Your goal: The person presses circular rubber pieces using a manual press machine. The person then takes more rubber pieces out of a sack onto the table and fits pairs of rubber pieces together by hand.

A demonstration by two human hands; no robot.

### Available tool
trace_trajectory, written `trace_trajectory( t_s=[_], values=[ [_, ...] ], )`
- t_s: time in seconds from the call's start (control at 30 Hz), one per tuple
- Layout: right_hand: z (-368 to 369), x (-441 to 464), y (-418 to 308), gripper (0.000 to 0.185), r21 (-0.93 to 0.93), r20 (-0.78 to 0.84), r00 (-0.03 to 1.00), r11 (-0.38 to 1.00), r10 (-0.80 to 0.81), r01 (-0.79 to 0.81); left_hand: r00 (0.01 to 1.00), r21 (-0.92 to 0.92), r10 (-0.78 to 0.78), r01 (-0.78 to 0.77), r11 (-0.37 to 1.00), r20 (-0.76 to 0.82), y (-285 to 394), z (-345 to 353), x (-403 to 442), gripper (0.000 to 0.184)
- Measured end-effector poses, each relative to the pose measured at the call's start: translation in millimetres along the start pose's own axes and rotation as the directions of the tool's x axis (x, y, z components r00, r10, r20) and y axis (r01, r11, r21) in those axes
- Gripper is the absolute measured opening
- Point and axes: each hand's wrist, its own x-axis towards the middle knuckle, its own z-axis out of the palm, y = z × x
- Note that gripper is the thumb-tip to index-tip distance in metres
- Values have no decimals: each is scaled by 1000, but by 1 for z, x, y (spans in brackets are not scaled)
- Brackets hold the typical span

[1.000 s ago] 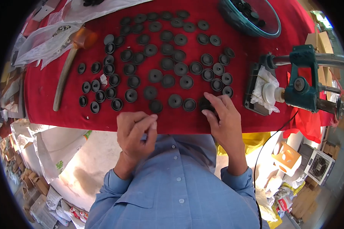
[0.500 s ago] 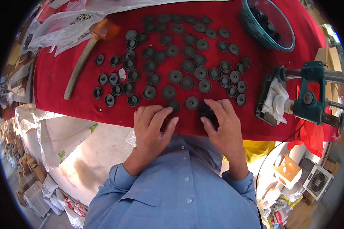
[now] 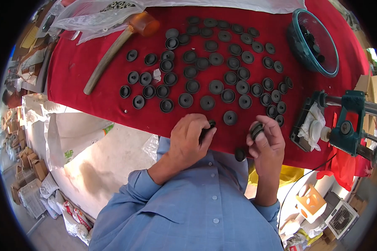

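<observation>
My left hand [image 3: 190,134] is closed around a black round cap [image 3: 212,124], mostly hidden by the fingers, above the table's front edge. In my right hand [image 3: 267,141], thumb and fingers pinch another round black cap [image 3: 256,130], tilted up off the cloth. Just below those fingers a further black cap [image 3: 240,154] is tipped on its side at the table's edge. Between my hands one disc-shaped cap [image 3: 230,117] lies flat with its small centre stub showing. Several more such caps [image 3: 215,87] are spread over the red cloth [image 3: 109,104] beyond.
A mallet with an orange head [image 3: 145,24] lies at the back left beside a clear plastic bag [image 3: 88,21]. At the back right is a teal bowl [image 3: 295,35] with black parts inside. A green metal press [image 3: 351,121] stands on the right.
My left hand has picked up a cap from the cloth and closed on it. My right hand has lifted a cap and turned it up. The view has shifted, moving the table contents rightward.
</observation>
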Motion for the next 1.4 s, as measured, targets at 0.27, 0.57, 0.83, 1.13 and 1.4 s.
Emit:
trace_trajectory(
  t_s=[0.27,0.57,0.83,1.13,1.4],
  values=[
    [-21,3,-2,43,294,-67,986,941,-152,165,741,-761,-550,592,266,385,34,-53,-3,19],
    [-30,2,-7,15,211,-127,991,975,-45,72,506,-343,-230,793,504,831,7,-45,-29,7],
    [-40,-24,7,22,-269,695,686,963,217,-32,853,122,-97,40,992,513,-18,46,-65,28],
    [-29,-57,81,24,-491,463,802,863,376,-121,768,159,212,-377,913,604,-87,120,-102,38],
    [-39,-63,99,30,-587,353,879,807,321,-59,820,98,129,-219,971,558,-83,151,-76,38]
  ],
)
